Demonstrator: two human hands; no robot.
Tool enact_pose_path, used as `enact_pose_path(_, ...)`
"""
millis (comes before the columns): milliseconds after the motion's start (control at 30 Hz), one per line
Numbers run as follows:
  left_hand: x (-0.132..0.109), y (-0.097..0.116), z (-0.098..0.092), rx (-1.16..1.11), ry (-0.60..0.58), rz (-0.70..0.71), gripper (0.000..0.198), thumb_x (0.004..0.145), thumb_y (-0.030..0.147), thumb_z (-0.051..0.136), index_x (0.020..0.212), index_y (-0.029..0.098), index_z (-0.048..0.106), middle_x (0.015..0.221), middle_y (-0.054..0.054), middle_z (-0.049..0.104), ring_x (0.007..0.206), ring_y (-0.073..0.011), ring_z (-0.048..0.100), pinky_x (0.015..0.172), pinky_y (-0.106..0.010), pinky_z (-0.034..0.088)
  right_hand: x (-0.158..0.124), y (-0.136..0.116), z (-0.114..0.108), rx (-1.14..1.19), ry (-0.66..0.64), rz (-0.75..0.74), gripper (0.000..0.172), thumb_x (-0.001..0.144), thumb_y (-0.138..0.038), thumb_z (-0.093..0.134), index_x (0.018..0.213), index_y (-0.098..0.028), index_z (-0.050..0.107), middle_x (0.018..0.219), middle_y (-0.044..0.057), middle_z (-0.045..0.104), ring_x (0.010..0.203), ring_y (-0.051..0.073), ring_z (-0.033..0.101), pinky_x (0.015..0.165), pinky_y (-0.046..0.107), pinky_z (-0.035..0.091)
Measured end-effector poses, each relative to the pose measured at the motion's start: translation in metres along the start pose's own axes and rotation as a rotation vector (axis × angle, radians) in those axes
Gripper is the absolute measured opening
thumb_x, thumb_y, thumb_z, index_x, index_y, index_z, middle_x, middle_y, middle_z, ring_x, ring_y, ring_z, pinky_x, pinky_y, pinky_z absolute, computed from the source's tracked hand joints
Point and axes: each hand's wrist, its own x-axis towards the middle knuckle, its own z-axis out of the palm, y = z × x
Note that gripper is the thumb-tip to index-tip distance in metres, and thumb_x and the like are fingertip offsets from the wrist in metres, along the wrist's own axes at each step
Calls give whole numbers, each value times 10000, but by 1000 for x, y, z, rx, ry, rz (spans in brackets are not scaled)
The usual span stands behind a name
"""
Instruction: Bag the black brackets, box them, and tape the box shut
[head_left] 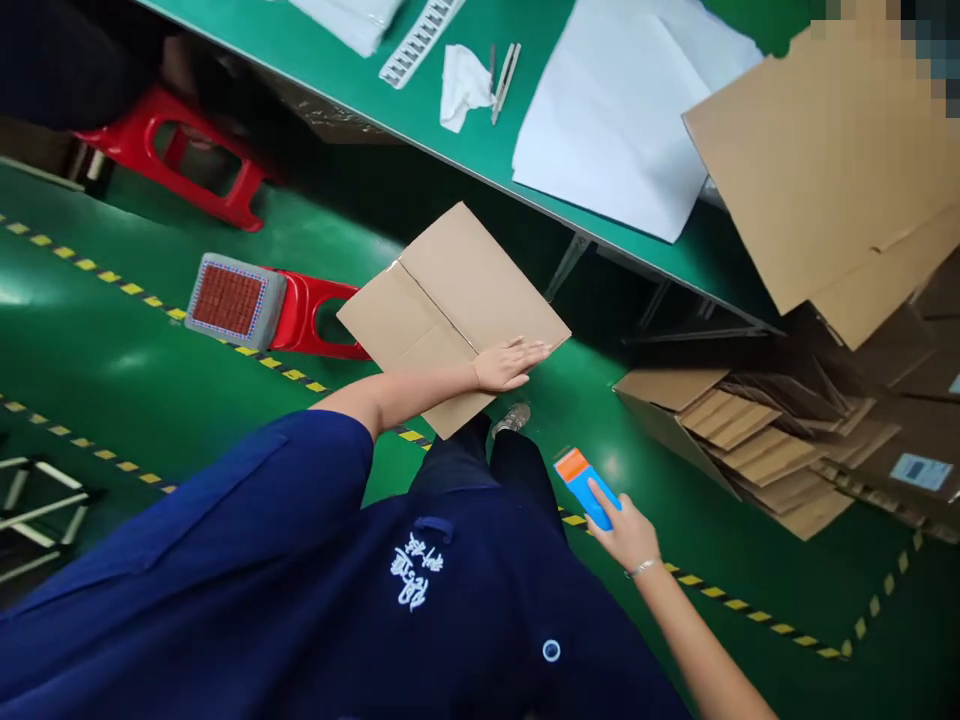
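My left hand (pixel 514 364) lies flat with its fingers stretched on top of a cardboard box (pixel 480 270). The box's two flaps are folded down and meet along a dark seam that runs up to my wrist. What supports the box from below is hidden. Off to the right of the box, in the air above the floor, my right hand (pixel 628 535) grips a blue and orange tape dispenser (pixel 592 490). Its orange end points up and left, toward the box, and does not touch it.
A green table (pixel 480 150) holds white sheets (pixel 607 120), tweezers (pixel 507 82) and a white cloth (pixel 463 85). Red stools (pixel 304 315) stand left, one cushioned. Flattened cardboard (pixel 832 150) overhangs the table's right end; a carton of cardboard pieces (pixel 667 430) sits below. Another person is at upper left.
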Motion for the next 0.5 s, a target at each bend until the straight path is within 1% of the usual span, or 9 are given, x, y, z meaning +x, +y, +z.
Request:
enact_pose_path(67, 1, 0, -3, -47, -273, 163, 633, 871, 408, 439, 1485, 264, 390, 1561, -42, 354, 1469, -213, 271, 1225, -386, 49, -6, 14, 15, 10, -93, 21, 572, 918, -453, 530, 1467, -367, 394, 978, 95, 606, 760, 207, 608, 607, 264, 423)
enact_pose_path(100, 2, 1, -3, -81, -413, 194, 611, 846, 422, 472, 1448, 321, 443, 1540, -6, 392, 1465, -193, 282, 1223, -363, 57, 0, 14, 19, 25, -137, 16, 573, 935, -437, 510, 1483, -359, 364, 1020, 109, 607, 791, 214, 622, 632, 275, 435)
enact_pose_path(167, 5, 3, 0, -132, -631, 167, 563, 782, 427, 544, 1344, 401, 548, 1478, 41, 481, 1443, -172, 328, 1215, -333, 99, 31, 1, 22, 80, -190, -8, 578, 953, -396, 495, 1503, -341, 324, 1096, 135, 601, 846, 225, 643, 686, 300, 456)
enact_pose_path(200, 7, 4, 3, -135, -695, 128, 543, 752, 418, 574, 1296, 412, 589, 1449, 45, 516, 1429, -175, 356, 1211, -330, 120, 53, -8, 21, 122, -182, -16, 582, 952, -381, 507, 1503, -339, 325, 1122, 139, 598, 872, 229, 647, 712, 311, 465)
enact_pose_path(300, 14, 6, 22, -57, -771, 17, 507, 712, 378, 648, 1219, 348, 652, 1416, -7, 560, 1401, -215, 404, 1212, -356, 144, 125, -40, 16, 246, -167, -46, 595, 926, -339, 578, 1481, -282, 372, 1204, 148, 583, 991, 245, 633, 825, 361, 490)
enact_pose_path(333, 17, 6, 30, -16, -792, -16, 489, 721, 373, 667, 1208, 319, 658, 1411, -33, 565, 1395, -234, 411, 1215, -377, 140, 147, -50, 13, 286, -162, -57, 573, 929, -343, 581, 1463, -248, 394, 1244, 144, 570, 1028, 247, 620, 863, 391, 496)
enact_pose_path(400, 23, 7, 48, 61, -816, -94, 449, 788, 390, 673, 1214, 248, 644, 1404, -85, 560, 1373, -275, 426, 1206, -470, 155, 183, -69, 9, 360, -151, -75, 513, 932, -366, 589, 1398, -206, 447, 1307, 117, 544, 1094, 249, 593, 918, 454, 504)
enact_pose_path(467, 29, 6, 64, 115, -813, -165, 409, 884, 411, 618, 1243, 217, 604, 1402, -106, 534, 1327, -285, 456, 1156, -540, 258, 210, -87, 2, 429, -141, -93, 455, 929, -360, 599, 1336, -187, 496, 1322, 106, 540, 1129, 253, 580, 944, 480, 503)
enact_pose_path(500, 31, 6, 71, 129, -803, -191, 388, 918, 410, 586, 1255, 219, 586, 1401, -107, 520, 1297, -278, 475, 1117, -541, 326, 221, -95, -1, 462, -134, -100, 432, 928, -352, 603, 1315, -182, 513, 1319, 105, 543, 1137, 254, 578, 949, 483, 503)
